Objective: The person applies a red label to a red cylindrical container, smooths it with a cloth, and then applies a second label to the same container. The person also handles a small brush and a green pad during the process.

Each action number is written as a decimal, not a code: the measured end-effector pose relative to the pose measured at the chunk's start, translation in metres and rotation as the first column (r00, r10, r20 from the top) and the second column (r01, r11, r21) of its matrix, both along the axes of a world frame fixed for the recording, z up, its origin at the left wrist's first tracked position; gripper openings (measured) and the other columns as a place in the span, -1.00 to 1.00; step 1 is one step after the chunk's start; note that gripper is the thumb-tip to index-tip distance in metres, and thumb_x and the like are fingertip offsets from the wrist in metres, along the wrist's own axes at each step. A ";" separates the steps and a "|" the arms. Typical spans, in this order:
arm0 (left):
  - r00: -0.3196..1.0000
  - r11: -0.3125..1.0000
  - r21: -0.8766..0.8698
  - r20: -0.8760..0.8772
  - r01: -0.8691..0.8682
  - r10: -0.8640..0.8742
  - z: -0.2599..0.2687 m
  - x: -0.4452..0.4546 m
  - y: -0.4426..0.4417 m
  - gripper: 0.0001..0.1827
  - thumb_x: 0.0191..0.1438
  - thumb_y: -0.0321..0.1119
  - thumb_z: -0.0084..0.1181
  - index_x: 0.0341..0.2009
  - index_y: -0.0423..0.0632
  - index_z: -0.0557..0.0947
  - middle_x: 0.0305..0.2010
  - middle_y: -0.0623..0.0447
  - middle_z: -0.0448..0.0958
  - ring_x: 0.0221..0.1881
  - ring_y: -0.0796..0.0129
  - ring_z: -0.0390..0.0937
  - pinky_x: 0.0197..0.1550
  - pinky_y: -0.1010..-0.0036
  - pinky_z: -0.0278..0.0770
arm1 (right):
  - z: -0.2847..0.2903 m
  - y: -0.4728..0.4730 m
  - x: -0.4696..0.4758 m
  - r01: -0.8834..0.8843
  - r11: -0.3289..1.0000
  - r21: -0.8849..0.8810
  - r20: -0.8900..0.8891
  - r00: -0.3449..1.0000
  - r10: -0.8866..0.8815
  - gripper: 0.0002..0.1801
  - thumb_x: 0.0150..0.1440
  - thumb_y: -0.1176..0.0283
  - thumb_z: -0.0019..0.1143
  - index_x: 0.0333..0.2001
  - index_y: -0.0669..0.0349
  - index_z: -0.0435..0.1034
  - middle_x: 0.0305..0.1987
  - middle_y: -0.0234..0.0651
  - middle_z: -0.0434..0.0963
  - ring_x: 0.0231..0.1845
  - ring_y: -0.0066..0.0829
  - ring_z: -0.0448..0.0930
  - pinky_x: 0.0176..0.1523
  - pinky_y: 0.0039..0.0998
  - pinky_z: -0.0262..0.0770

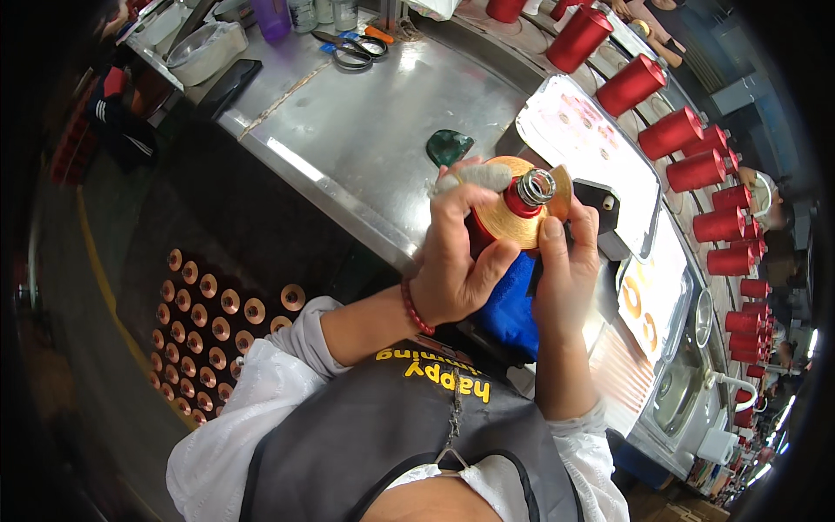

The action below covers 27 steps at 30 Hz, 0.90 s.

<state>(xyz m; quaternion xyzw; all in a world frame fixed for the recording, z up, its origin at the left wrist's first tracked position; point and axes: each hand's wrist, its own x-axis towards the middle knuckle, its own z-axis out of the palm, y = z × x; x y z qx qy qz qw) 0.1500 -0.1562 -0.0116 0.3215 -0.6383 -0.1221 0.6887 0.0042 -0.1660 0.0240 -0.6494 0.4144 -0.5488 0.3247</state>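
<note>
My left hand holds a red glass bottle by its side, its clear threaded mouth tilted up toward me. A pale grey cover wraps one of its fingers, which lies along the bottle's shoulder. Around the neck sits a gold ring-shaped label with fine circular lines. At the bottle's right side, my right hand pinches a gold curved flap that stands up from the shoulder. Whether this flap is part of the ring, I cannot tell. Below the bottle lies a blue cloth.
The metal table carries a dark green piece, scissors and a black box. White trays with gold rings stand at right. Red bottles line a conveyor beyond. Several gold-topped bottles stand low at left.
</note>
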 end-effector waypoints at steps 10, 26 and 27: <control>0.989 0.993 0.073 -0.122 0.094 -0.085 -0.001 0.000 -0.002 -0.45 0.12 -0.47 0.15 0.15 -0.17 0.21 0.13 -0.20 0.24 0.24 0.05 0.24 0.37 0.11 0.11 | 0.008 -0.021 -0.008 -0.273 0.950 0.151 0.231 0.944 0.235 -0.76 0.25 0.40 0.24 -0.09 0.29 0.43 -0.01 -0.32 0.54 0.02 -0.56 0.45 0.20 -0.46 0.32; 0.985 0.993 0.025 0.129 -0.115 0.110 -0.002 -0.003 0.008 -0.46 0.26 -0.11 0.17 0.19 -0.11 0.34 0.24 -0.20 0.33 0.40 -0.24 0.15 0.45 -0.14 -0.20 | -0.004 -0.007 0.006 -0.019 0.999 0.033 0.118 0.993 0.015 -0.81 0.26 0.41 0.22 -0.17 0.29 0.41 -0.16 -0.35 0.43 -0.12 -0.54 0.43 0.09 -0.51 0.33; 0.986 0.993 -0.017 0.114 -0.120 0.122 0.001 -0.008 0.005 -0.45 0.25 -0.16 0.18 0.19 -0.16 0.33 0.21 -0.21 0.32 0.36 -0.24 0.20 0.43 -0.11 -0.10 | -0.004 -0.007 0.005 -0.020 0.999 0.041 0.126 0.992 0.015 -0.81 0.25 0.41 0.22 -0.18 0.29 0.41 -0.16 -0.35 0.43 -0.11 -0.54 0.43 0.09 -0.50 0.33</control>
